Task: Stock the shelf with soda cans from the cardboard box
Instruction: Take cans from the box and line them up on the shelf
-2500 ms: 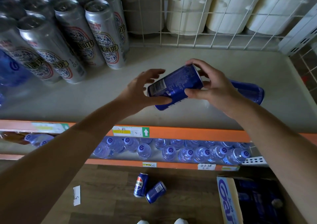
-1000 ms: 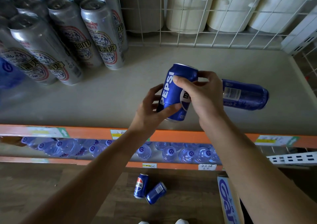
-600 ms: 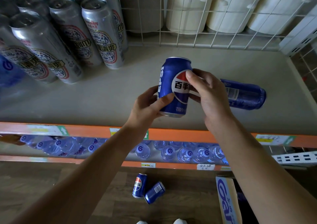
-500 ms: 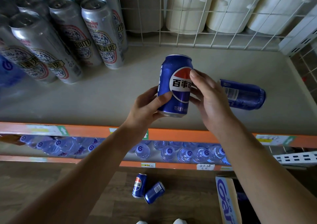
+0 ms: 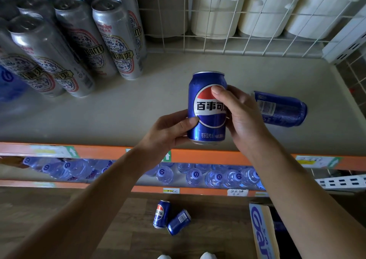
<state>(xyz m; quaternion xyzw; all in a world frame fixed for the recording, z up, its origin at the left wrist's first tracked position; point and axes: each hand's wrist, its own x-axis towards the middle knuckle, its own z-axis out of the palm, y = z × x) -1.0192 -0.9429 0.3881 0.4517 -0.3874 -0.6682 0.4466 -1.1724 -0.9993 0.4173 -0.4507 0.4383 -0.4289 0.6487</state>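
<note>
Both hands hold one blue soda can upright above the front part of the shelf; the left hand grips its lower side with the thumb across the label, and the right hand wraps the other side with the thumb pressed near the top of the logo; the can's base appears to hang just above the shelf surface near the orange front edge, though whether it touches I cannot tell. The stocking looks barely begun; only one second blue can is on the shelf, lying on its side just behind the right hand, not yet stood up; two more cans lie on the wooden floor below, and the cardboard box sits at the lower right, its contents too dark to count. The tall silver cans at the back left belong to other stock; much bare shelf remains, so most of the work is probably still ahead.
</note>
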